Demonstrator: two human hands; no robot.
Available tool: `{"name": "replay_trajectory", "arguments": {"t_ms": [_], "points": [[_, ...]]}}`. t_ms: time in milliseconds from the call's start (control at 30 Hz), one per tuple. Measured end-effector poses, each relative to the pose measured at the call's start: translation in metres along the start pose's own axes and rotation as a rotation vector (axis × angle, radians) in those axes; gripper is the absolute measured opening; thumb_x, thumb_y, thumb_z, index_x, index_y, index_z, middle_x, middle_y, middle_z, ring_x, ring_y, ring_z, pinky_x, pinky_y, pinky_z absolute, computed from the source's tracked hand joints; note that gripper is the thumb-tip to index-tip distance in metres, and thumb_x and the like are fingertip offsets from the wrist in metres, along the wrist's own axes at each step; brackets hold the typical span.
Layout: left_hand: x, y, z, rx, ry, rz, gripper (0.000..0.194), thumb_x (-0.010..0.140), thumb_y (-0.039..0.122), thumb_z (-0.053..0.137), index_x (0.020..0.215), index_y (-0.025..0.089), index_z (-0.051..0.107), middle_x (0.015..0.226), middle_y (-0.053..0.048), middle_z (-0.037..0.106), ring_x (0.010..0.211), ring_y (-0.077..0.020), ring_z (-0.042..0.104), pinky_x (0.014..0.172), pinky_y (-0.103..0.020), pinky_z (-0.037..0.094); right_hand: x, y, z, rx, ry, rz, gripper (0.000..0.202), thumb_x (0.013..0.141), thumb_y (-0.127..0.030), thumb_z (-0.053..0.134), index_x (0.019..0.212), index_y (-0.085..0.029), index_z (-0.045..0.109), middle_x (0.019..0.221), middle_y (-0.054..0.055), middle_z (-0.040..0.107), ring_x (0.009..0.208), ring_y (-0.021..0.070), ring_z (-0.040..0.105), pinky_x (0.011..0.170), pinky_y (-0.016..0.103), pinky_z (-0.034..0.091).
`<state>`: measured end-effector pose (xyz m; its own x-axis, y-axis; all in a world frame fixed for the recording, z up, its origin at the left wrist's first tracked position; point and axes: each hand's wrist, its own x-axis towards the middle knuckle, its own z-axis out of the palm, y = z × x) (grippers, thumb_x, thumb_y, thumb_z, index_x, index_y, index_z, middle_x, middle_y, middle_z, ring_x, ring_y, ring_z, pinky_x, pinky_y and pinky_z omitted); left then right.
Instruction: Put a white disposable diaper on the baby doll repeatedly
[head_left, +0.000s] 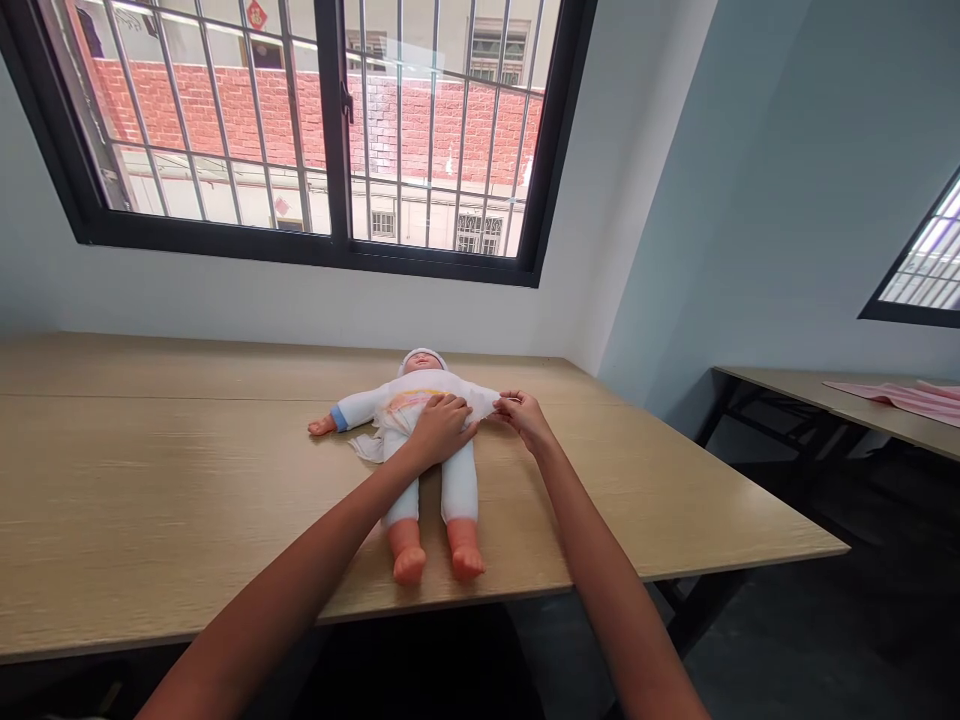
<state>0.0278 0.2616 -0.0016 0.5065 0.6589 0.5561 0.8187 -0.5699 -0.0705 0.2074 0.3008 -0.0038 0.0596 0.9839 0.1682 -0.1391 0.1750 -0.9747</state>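
Note:
A baby doll (460, 478) lies on its back on the table, its bare feet towards me. It wears a white suit with a blue cuff and a pale cap. Across its belly is a white diaper (409, 405) with an orange and pink print; one loose side flap (367, 447) rests on the table at the left. My left hand (442, 430) presses on the diaper's front with bent fingers. At the doll's right-hand side in view, my right hand (523, 415) pinches the edge of white material. Whether that is the diaper's flap or the sleeve, I cannot tell.
The wooden table (225, 500) reaches back to the wall, under a black-framed window (341, 240) with bars. Its front right corner juts out at the right. A second table (787, 390) with pink cloth (900, 395) stands farther right.

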Motion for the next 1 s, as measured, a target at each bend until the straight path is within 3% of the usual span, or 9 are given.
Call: {"name": "replay_trajectory", "arguments": {"t_ms": [167,367,500,633,800,1000], "points": [[0.0,0.001,-0.001,0.084,0.009,-0.015,0.034,0.094,0.036,0.04,0.091,0.014,0.065,0.103,-0.01,0.063,0.102,-0.0242,0.054,0.092,-0.039,0.038,-0.002,-0.007,-0.005,0.036,-0.001,0.027,0.017,0.067,-0.011,0.067,0.069,-0.018,0.052,0.065,0.001,0.063,0.059,0.0116,0.061,0.062,0.024,0.055],[-0.001,0.004,-0.004,0.133,0.037,0.027,0.032,0.094,0.033,0.04,0.092,0.013,0.064,0.115,-0.012,0.06,0.107,-0.0246,0.051,0.091,-0.039,0.039,-0.006,-0.011,-0.007,0.061,-0.095,0.047,0.016,0.065,-0.012,0.068,0.064,-0.017,0.052,0.064,0.001,0.063,0.062,0.0116,0.062,0.062,0.022,0.055],[-0.001,0.007,-0.01,0.124,0.037,0.15,0.026,0.096,0.027,0.038,0.104,0.016,0.061,0.114,-0.009,0.061,0.112,-0.0236,0.05,0.096,-0.04,0.036,-0.007,-0.011,-0.003,0.081,-0.132,0.043,0.021,0.063,-0.016,0.072,0.064,-0.018,0.051,0.064,0.0,0.063,0.06,0.0105,0.06,0.062,0.022,0.055],[-0.001,0.007,-0.011,0.075,-0.031,0.247,0.034,0.099,0.034,0.031,0.097,0.019,0.062,0.107,-0.006,0.065,0.107,-0.0199,0.054,0.098,-0.038,0.035,-0.008,-0.009,0.001,0.1,-0.152,0.04,0.029,0.059,-0.018,0.075,0.062,-0.019,0.046,0.067,0.0,0.065,0.059,0.0095,0.059,0.061,0.021,0.053],[-0.002,0.003,-0.006,0.081,-0.033,0.228,0.04,0.1,0.04,0.028,0.094,0.018,0.062,0.102,-0.006,0.068,0.107,-0.0204,0.054,0.101,-0.04,0.033,-0.008,-0.009,0.002,0.104,-0.152,0.036,0.036,0.055,-0.021,0.078,0.059,-0.019,0.042,0.065,-0.001,0.063,0.057,0.0088,0.057,0.06,0.021,0.052],[-0.002,0.004,-0.007,0.108,-0.057,0.196,0.042,0.099,0.042,0.028,0.089,0.017,0.06,0.098,-0.007,0.067,0.104,-0.0213,0.054,0.102,-0.04,0.032,-0.005,-0.007,-0.002,0.103,-0.127,0.034,0.027,0.058,-0.02,0.075,0.06,-0.018,0.048,0.062,-0.001,0.061,0.058,0.0096,0.058,0.059,0.02,0.052]]}}
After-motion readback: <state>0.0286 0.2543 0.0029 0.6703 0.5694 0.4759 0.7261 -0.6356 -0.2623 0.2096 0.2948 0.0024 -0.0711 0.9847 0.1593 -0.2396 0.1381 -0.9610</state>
